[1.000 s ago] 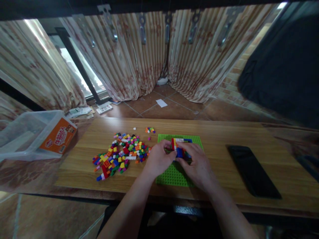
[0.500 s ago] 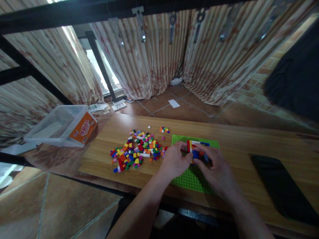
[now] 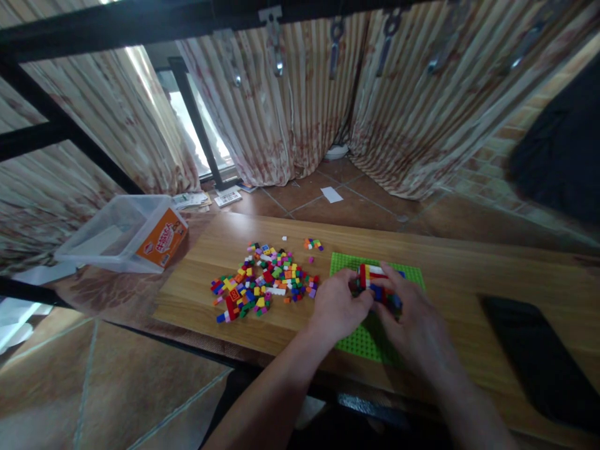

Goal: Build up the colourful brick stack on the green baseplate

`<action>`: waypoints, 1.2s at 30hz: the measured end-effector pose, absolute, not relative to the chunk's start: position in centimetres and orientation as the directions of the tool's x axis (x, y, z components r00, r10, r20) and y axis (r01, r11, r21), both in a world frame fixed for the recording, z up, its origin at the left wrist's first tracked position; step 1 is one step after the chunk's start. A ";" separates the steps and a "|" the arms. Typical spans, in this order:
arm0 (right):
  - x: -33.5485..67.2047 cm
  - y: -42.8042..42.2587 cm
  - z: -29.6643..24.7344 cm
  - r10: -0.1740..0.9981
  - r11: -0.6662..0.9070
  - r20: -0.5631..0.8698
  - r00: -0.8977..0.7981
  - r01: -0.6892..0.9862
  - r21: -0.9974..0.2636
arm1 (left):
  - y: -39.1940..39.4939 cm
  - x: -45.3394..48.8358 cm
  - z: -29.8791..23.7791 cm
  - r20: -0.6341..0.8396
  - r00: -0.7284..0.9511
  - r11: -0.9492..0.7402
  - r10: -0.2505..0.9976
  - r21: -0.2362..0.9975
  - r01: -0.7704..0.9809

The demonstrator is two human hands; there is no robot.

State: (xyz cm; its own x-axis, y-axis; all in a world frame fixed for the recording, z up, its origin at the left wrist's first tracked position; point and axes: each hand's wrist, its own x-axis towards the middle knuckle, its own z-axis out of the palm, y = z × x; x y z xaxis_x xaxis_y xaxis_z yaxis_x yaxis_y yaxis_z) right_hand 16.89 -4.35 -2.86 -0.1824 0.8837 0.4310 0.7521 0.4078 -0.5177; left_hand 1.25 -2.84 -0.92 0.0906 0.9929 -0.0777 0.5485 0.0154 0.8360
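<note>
Above a green studded baseplate [image 3: 359,342] I see a small block of joined toy bricks [image 3: 370,275] in red, yellow, white and blue. My left hand [image 3: 338,304] pinches its left side with thumb and fingers. From the right, my right hand [image 3: 410,309] wraps round the same bricks, its fingers over the top and its thumb below. Both hands cover much of the joined bricks, so their full shape is hidden. Whether the bricks touch the baseplate, I cannot tell.
Loose bricks [image 3: 262,281] lie piled left of the baseplate, with a small cluster [image 3: 313,244] behind. A black phone-like slab [image 3: 534,356] lies right on the wooden table [image 3: 201,250]. Beyond the left end stands a clear plastic box [image 3: 107,259] with an orange label.
The view has shifted slightly, moving the whole scene a little to the right. My right hand's fingers have closed further over the top of the bricks; both hands still hold them.
</note>
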 end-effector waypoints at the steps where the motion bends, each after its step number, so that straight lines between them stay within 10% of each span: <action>1: 16.8 -4.5 -2.7 0.891 0.389 0.427 -0.155 0.744 -0.543 | -2.8 1.3 -0.8 -0.091 0.081 0.031 0.993 0.831 0.555; 14: 17.8 -4.5 -2.4 0.855 0.142 0.375 0.358 0.535 -0.833 | -2.2 1.7 -0.1 -0.126 0.047 0.070 0.991 0.784 0.616; 36: 17.2 -3.5 -3.7 0.829 0.118 0.300 0.473 0.377 -0.919 | -2.5 2.3 -0.4 -0.107 -0.012 0.087 0.994 0.736 0.671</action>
State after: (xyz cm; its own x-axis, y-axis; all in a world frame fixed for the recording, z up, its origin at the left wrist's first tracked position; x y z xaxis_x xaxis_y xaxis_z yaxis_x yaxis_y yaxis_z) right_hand 17.22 -3.47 -3.68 0.4729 0.8285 0.2999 0.3767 0.1176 -0.9189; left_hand 2.25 -2.46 -0.44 -0.0119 0.9942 -0.1071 0.6713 0.0873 0.7360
